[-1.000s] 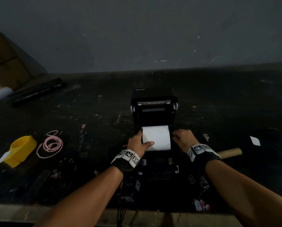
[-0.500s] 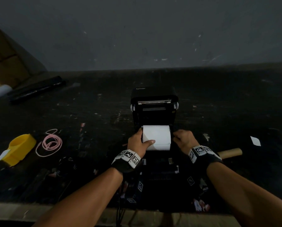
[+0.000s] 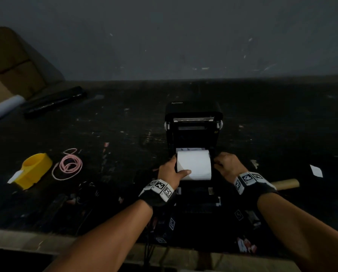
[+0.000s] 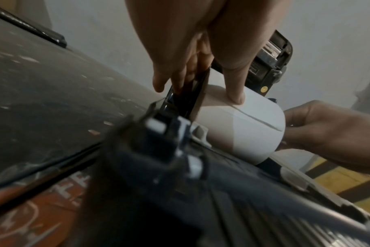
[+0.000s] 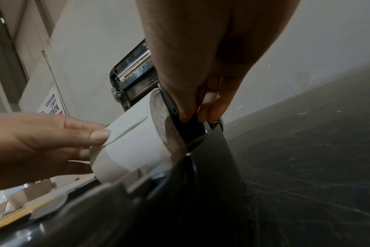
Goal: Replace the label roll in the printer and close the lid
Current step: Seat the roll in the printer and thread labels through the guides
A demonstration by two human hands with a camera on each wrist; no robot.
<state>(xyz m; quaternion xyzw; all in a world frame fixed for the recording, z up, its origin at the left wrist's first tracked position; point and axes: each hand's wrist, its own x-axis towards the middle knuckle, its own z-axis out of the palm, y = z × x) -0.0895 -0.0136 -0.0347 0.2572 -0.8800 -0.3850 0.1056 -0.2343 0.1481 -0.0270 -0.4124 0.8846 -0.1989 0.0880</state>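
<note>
A: Where is the roll (image 3: 193, 163)?

B: In the open bay of the printer (image 3: 193, 195), between the two side guides, its top still proud of the bay. The lid (image 3: 193, 122) stands upright behind it.

A: And the hands?

B: The left hand (image 3: 171, 169) grasps the roll's left end: thumb lying across the paper, fingers down beside the left guide (image 4: 192, 93). The right hand (image 3: 227, 163) is curled at the other end, fingertips pinching the right guide (image 5: 171, 107) just beside the roll's face.

A: Anything different from a second ago?

B: Very little. The roll sits in the same spot in the bay and both hands keep the same grips; the small shift across the head view looks like the camera, not the roll. I'd judge they are seating it, spreading or squeezing the guides onto the core. Whether the core has caught on the holders I cannot tell.

A: So what's left?

B: The loose edge has to be fed forward, then the lid brought down. Neither is done yet.

A: Around the printer?

B: A cardboard tube (image 3: 285, 183) just right of the right wrist, perhaps the spent core. A paper scrap (image 3: 316, 170) further right. Well to the left, a pink cord (image 3: 68, 163) and a yellow dispenser (image 3: 34, 169).
</note>
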